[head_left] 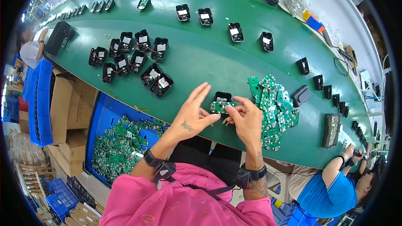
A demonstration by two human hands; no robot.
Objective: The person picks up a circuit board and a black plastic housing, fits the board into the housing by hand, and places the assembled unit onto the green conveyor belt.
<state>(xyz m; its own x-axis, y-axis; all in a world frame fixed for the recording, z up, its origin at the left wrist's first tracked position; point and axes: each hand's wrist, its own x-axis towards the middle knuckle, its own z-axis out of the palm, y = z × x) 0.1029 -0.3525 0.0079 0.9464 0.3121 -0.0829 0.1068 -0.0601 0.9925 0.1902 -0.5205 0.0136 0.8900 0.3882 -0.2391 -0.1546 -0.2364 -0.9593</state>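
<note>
A small green circuit board is pinched between both my hands above the front edge of the green conveyor belt. My left hand grips its left end with thumb and forefinger, the other fingers spread upward. My right hand holds its right end. Just behind the board sits an open black plastic housing. A heap of green circuit boards lies to the right of my right hand.
Several black housings with white labels cluster at the left of the belt, others run in a row along it. A blue bin of green boards stands lower left beside cardboard boxes. Another person in blue works lower right.
</note>
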